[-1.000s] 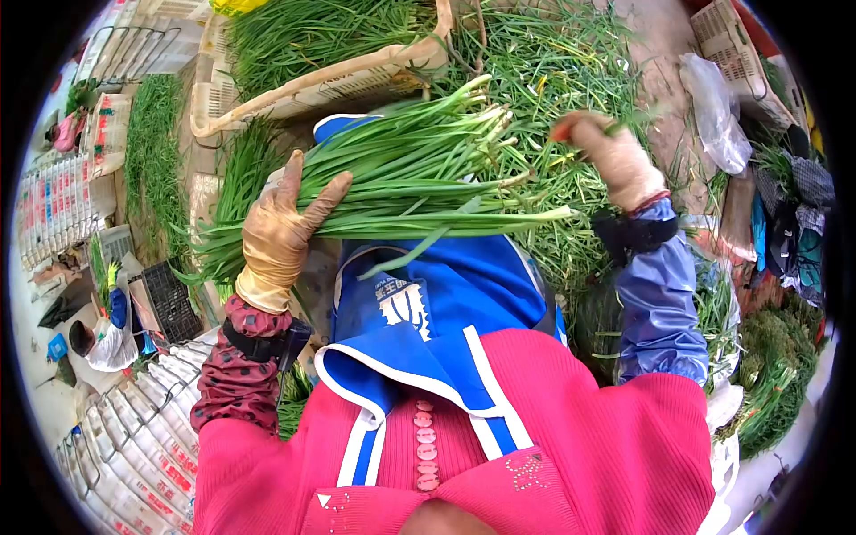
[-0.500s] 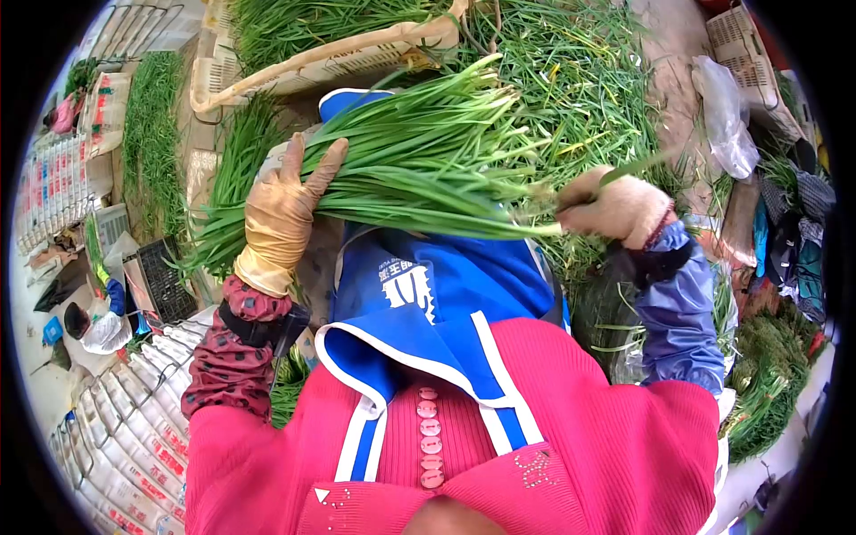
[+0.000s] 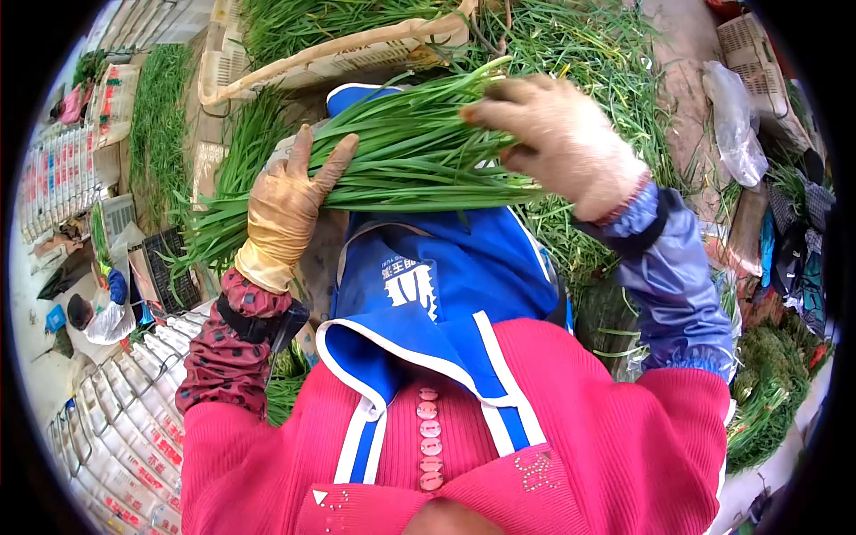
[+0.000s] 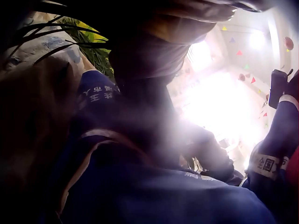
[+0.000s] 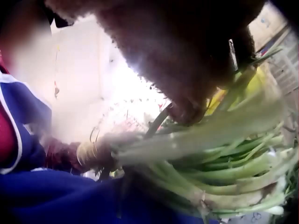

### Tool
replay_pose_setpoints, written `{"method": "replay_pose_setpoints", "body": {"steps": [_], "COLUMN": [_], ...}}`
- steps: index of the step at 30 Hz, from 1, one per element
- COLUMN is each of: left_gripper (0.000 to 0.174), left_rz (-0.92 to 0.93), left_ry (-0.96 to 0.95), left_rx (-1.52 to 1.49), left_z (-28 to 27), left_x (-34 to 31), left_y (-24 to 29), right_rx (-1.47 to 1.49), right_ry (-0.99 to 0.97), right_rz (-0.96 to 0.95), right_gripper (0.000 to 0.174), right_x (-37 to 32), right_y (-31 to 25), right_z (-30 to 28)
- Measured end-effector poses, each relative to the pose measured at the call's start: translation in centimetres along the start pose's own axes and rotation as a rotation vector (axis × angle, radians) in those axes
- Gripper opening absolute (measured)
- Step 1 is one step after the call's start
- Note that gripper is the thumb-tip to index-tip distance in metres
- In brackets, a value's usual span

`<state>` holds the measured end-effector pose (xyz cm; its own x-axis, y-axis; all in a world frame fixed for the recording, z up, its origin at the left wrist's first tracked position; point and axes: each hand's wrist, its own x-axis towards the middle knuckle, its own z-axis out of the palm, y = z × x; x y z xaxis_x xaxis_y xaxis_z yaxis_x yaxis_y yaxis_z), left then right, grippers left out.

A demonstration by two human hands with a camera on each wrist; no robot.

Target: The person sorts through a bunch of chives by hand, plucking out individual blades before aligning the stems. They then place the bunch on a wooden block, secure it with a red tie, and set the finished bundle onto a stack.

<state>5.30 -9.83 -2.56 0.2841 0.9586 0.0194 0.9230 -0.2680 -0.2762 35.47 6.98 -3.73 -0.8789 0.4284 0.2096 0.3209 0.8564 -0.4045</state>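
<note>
Green leaves with pale stems form a bunch (image 3: 419, 165) across the blue apron (image 3: 464, 250) over the person's lap, the leafy ends to the left and the stem ends to the right. The left hand (image 3: 283, 214), in a stained yellowish glove, rests on the leafy part. Its thumb and one finger lie nearly straight, spread over the leaves; how the other fingers lie cannot be told, as they are hidden.

Pale and fuzzy, the glove of the right hand (image 3: 566, 143) is over the stem end of the bunch. Its fingers are loosely bent, with thumb and forefinger apart and the tips at the leaves. The right wrist view shows these fingertips close over the stems, partly in shadow, with a blurred stalk (image 5: 201, 140) crossing in front.

Beyond the bunch stands a pale crate (image 3: 348, 58) heaped with more leaves. Loose greens (image 3: 588, 53) cover the floor at the upper right, and a clear plastic bag (image 3: 736, 125) lies farther right, by another crate (image 3: 753, 58). Over at the left, a long strip of greens (image 3: 159, 125) runs beside white sacks (image 3: 58, 183), and another person (image 3: 107, 316) is near a black crate (image 3: 169, 267). The left wrist view is mostly dark, with strong glare.
</note>
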Motion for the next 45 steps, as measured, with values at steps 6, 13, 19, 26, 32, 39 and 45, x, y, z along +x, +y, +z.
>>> {"method": "replay_pose_setpoints", "body": {"steps": [6, 13, 19, 26, 32, 39, 45], "left_gripper": [0.075, 0.076, 0.073, 0.072, 0.075, 0.076, 0.070], "left_rz": [-0.012, -0.035, -0.040, 0.017, 0.039, 0.001, 0.014], "left_ry": [0.008, 0.011, -0.090, -0.058, -0.099, -0.062, -0.052], "left_rx": [-0.048, -0.059, -0.058, -0.024, 0.030, -0.215, -0.207], "left_z": [0.4, 1.2, 0.4, 0.0, -0.8, 1.7, 0.5], "left_x": [0.1, -0.3, -0.1, 1.0, 1.6, 1.9, 1.4], "left_y": [-0.4, -0.6, -0.5, -0.7, -0.6, -1.2, -1.2], "right_rx": [0.006, 1.162, 1.527, 0.327, 0.196, 1.482, 1.157], "right_ry": [0.004, 0.487, 0.708, 0.026, -0.059, -0.298, 0.366], "right_rz": [-0.150, 0.788, 1.038, 0.381, 0.034, -0.549, 0.682], "right_gripper": [0.028, 0.013, 0.022, 0.038, 0.023, 0.029, 0.026], "right_x": [1.1, -1.3, -8.3, 1.8, 8.4, 6.9, 1.6], "right_y": [0.9, 3.1, 15.3, 3.3, -0.1, -3.6, 9.7], "right_z": [3.1, 4.5, 0.8, -0.5, 3.4, -4.5, -4.9]}}
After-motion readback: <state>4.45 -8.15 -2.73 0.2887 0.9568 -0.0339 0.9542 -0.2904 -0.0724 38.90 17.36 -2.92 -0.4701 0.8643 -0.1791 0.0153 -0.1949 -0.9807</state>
